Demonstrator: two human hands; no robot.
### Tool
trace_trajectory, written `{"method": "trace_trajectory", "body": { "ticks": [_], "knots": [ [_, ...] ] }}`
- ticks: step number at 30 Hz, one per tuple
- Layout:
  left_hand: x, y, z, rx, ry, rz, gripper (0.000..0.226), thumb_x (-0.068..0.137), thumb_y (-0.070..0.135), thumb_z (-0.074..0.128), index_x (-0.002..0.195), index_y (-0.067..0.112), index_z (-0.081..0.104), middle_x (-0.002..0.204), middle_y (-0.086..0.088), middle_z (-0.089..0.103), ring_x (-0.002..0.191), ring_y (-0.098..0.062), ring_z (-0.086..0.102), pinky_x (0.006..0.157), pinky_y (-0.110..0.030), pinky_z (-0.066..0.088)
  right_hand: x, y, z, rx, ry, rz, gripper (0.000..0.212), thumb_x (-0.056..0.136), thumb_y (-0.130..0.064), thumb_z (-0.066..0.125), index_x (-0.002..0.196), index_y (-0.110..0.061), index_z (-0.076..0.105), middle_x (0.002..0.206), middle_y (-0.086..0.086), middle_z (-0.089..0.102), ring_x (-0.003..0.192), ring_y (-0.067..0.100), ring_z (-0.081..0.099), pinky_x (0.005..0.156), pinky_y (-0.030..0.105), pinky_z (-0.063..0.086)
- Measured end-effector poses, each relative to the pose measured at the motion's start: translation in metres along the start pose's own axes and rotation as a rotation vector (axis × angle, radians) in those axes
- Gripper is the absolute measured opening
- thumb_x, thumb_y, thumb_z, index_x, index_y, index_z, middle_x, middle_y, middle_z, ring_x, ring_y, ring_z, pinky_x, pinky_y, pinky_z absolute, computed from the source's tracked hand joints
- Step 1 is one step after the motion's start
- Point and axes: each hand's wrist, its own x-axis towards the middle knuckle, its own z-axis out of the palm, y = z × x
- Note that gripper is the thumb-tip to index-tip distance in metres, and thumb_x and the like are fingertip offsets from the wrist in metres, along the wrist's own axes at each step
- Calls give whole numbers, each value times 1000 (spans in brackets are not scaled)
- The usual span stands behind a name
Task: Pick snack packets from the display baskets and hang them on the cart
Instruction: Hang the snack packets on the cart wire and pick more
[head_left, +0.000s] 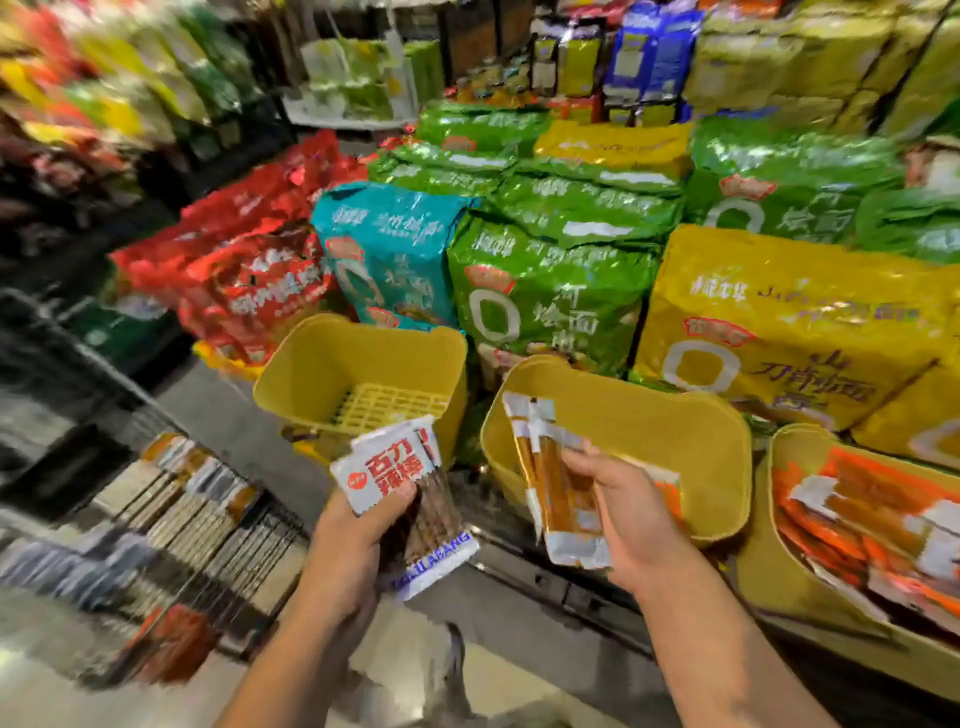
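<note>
My left hand (358, 540) grips a stack of white-topped brown snack packets (415, 499) with red lettering, held just below the left yellow basket (311, 364), whose grid floor shows bare. My right hand (623, 514) holds a bunch of orange stick packets (558, 488) over the middle yellow basket (691, 447). A third yellow basket (763, 561) at the right holds several orange and white packets (872, 514). The wire cart (208, 525) at the lower left has rows of packets hanging on it.
Large noodle bags are stacked behind the baskets: red (249, 260), teal (389, 249), green (545, 291) and yellow (795, 327). Blurred shelves of goods line the left side. Grey floor shows between the cart and the display.
</note>
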Motion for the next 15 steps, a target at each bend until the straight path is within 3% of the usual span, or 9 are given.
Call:
{"method": "trace_trajectory", "body": {
  "ticks": [2,5,9,15],
  "knots": [
    [-13,-3,-12,-3,25,-6,42,85,5,65,126,9,65,114,-6,76,93,-14,72,72,-23,56,-1,14,9,-103,-3,45,24,98,-19,51,114,-24,68,83,0,74,63,14,69,57,27,55],
    [-31,-2,-30,-9,65,-20,54,73,10,77,125,12,65,114,-5,76,100,-18,71,83,-33,53,-3,27,28,-141,-45,85,24,98,-17,50,110,-23,70,82,0,73,64,15,68,53,24,54],
    [-47,-2,-68,-75,170,-59,57,68,17,72,125,12,64,115,-8,75,102,-24,71,85,-38,52,3,46,65,-226,-25,134,19,95,-24,57,102,-27,75,82,0,74,69,17,69,50,23,52],
    [-66,6,-145,-103,192,-101,68,62,-1,74,126,13,58,114,-14,74,101,-29,71,88,-44,55,26,84,144,-216,53,120,25,98,-28,60,116,-17,73,101,3,77,83,18,74,58,25,56]
  ]
}}
